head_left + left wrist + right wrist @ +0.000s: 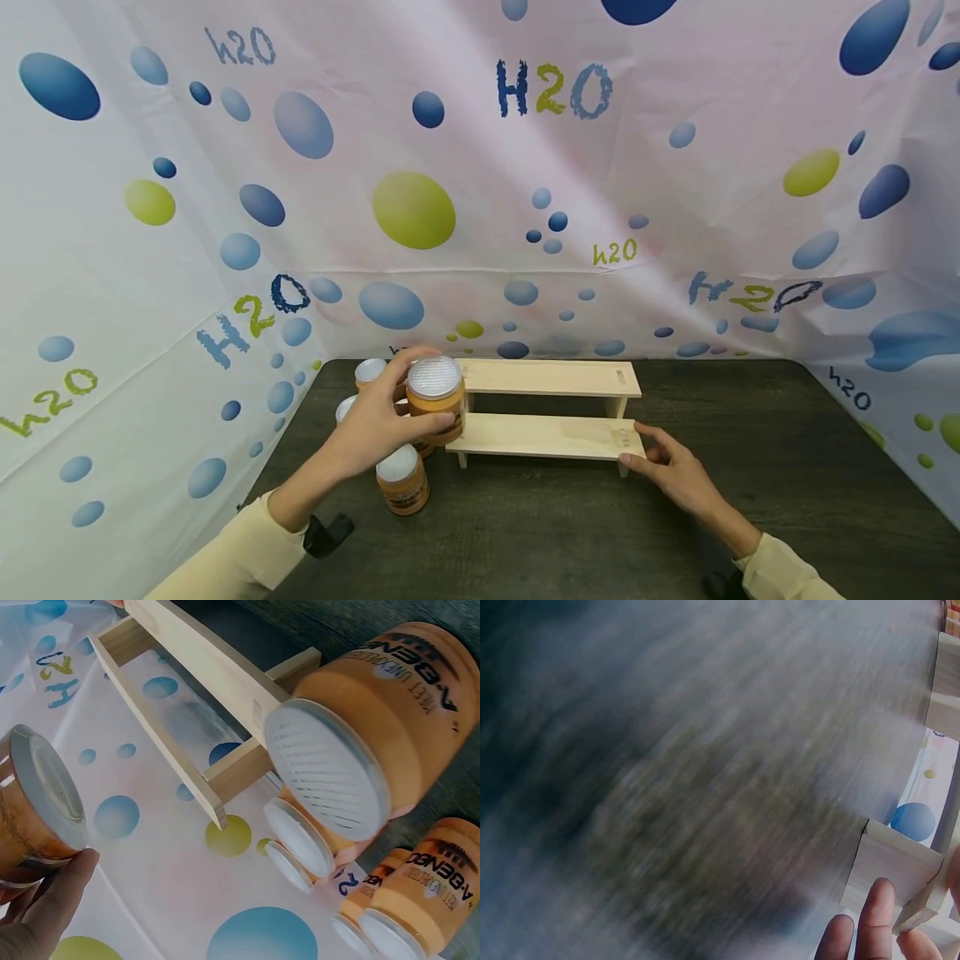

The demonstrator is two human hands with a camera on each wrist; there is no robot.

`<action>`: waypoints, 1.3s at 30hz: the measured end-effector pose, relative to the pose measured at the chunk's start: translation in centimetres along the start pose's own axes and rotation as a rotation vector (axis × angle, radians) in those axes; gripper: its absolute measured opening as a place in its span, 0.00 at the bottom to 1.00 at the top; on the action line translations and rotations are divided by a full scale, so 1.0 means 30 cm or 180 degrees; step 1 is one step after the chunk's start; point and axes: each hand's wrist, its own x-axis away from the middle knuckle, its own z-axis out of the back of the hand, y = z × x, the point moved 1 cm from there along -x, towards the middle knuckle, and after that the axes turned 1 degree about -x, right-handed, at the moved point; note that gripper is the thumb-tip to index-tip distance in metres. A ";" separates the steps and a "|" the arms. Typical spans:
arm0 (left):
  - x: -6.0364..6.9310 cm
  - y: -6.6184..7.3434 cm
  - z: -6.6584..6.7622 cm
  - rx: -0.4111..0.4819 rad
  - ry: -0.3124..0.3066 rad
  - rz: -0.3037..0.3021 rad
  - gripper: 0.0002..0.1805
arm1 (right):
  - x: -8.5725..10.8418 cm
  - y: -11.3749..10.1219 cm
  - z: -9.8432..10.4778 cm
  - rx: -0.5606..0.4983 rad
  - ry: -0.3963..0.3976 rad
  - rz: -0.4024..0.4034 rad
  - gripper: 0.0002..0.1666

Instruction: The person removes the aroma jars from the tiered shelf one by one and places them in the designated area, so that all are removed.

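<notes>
My left hand (378, 421) grips an orange-labelled jar (437, 400) with a ridged pale lid, holding it above the table beside the left end of a two-tier wooden shelf (543, 435). In the left wrist view the held jar (37, 810) appears at the left edge, against the fingertips. My right hand (675, 471) holds the right end of the lower tier, thumb at its front edge and a finger at the back corner. The right wrist view shows fingers around the wooden end (900, 870). Another jar (402, 481) stands below my left hand.
Several more white-lidded jars (370, 371) stand left of the shelf, partly hidden by my left hand. All rest on a dark wood-grain table (540, 533). A white sheet (480, 275) with blue and green spots hangs behind and along the sides.
</notes>
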 end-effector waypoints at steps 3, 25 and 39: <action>0.008 -0.004 0.005 -0.0013 0.0018 -0.0035 0.42 | 0.000 -0.001 0.000 0.0012 -0.0001 -0.0004 0.47; 0.050 -0.013 0.039 -0.0215 0.0248 0.0049 0.42 | -0.003 0.003 -0.003 -0.0004 -0.0006 0.0019 0.47; 0.075 -0.037 0.055 -0.0244 0.0362 0.0106 0.41 | 0.002 0.004 -0.002 -0.0028 -0.0054 0.0062 0.47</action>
